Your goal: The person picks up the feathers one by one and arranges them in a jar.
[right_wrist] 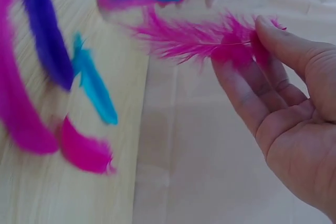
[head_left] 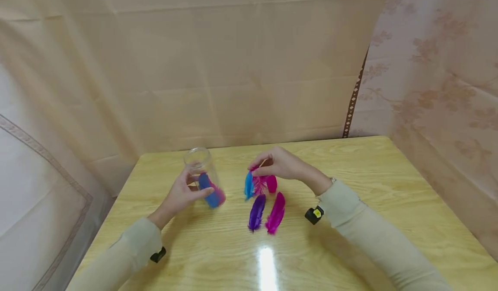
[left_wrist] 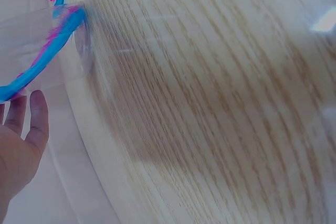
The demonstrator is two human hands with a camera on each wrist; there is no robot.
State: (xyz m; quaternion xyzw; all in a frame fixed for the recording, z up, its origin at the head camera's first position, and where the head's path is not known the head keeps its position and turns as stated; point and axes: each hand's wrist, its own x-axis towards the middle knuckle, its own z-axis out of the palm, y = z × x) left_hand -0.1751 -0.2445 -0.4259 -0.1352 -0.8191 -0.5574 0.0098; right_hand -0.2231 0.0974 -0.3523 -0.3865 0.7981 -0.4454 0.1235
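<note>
In the head view my left hand (head_left: 184,193) grips a clear jar (head_left: 200,158), which tilts a little, its open mouth at the top. Inside lie a blue feather (head_left: 210,191) and a pink one (left_wrist: 50,35), seen through the wall in the left wrist view. My right hand (head_left: 284,164) pinches a fluffy pink feather (right_wrist: 197,38) between thumb and fingers, above the table and to the right of the jar. Below it lie a blue feather (right_wrist: 97,87), a short pink feather (right_wrist: 84,148), a purple feather (head_left: 256,213) and a long magenta feather (head_left: 276,213).
The wooden table (head_left: 350,161) carries the jar and the loose feathers. A beige cloth (head_left: 233,75) hangs behind its far edge, and a flowered cloth (head_left: 439,66) hangs on the right. A bright reflection shines near the front.
</note>
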